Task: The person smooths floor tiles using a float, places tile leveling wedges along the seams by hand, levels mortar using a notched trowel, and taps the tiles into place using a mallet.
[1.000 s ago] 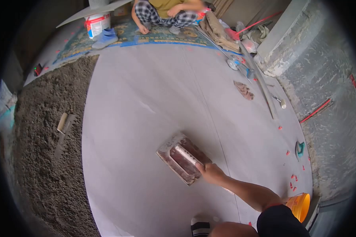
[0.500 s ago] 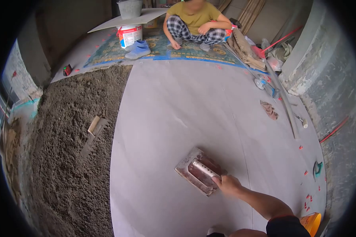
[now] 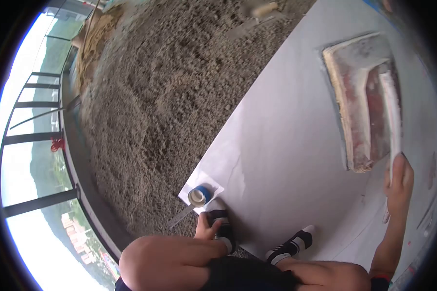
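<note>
Fingers [image 3: 398, 168] of the right hand [image 3: 399, 188] are clasped round the handle [image 3: 389, 97] of the float [image 3: 355, 109] over the slab [image 3: 286, 145], which could be chipped by a tilted stroke; the left hand's [image 3: 207, 230] grip cannot be told.

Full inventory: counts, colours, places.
float: 1, reddish-brown and pale, right
slab: count unclear, pale grey, centre-right
trowel: 1, pale, on mortar
mortar: 1 bed, grey-brown, left of slab
roll: 1, blue rim, slab corner
strip: 1, translucent, beside roll
railing: 1, dark, far left
red bundle: 1, on railing
hillside: 1, green, beyond railing
buildings: several, pale, beyond railing
feet: 2, black-and-white footwear, lower centre
legs: 2, bare, bottom
left hand: 1, bare, by left foot
right hand: 1, bare, gripping float
</note>
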Tool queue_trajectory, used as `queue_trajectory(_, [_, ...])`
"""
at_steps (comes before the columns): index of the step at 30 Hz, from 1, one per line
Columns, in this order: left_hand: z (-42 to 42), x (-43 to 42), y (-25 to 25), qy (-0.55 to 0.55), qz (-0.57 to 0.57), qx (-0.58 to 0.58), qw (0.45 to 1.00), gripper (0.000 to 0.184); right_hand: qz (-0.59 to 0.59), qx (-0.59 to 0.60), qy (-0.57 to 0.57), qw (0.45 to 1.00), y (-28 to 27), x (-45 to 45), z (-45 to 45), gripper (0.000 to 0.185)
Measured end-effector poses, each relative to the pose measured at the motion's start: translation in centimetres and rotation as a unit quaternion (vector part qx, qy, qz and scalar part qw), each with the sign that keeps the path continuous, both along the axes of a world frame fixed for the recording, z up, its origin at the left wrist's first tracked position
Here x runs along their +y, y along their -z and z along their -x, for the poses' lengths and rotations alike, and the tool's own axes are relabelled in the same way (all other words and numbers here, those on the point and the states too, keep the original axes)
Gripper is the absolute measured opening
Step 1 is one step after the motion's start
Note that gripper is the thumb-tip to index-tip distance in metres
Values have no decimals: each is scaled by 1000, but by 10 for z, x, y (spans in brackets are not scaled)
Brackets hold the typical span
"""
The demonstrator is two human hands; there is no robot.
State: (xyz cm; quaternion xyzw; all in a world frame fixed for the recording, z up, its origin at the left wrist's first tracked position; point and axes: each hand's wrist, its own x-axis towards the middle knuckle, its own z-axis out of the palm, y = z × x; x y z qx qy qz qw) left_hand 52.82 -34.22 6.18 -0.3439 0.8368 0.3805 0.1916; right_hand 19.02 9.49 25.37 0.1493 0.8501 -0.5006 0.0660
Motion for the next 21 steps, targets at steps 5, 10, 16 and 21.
queue_trajectory(5, [4,-1,-3,-14,-76,-10,997,59,8,291,-82,953,95,-28,-22,48])
queue_trajectory(10, [21,0,-9,-11,-32,-25,999,54,-254,-96,-325,906,154,-18,8,56])
queue_trajectory(16, [4,5,-4,3,-26,-34,999,52,-108,-52,-325,938,30,-108,11,47])
queue_trajectory(21, [5,3,-1,-9,-14,-25,1000,50,-73,211,-445,867,103,-96,-17,41])
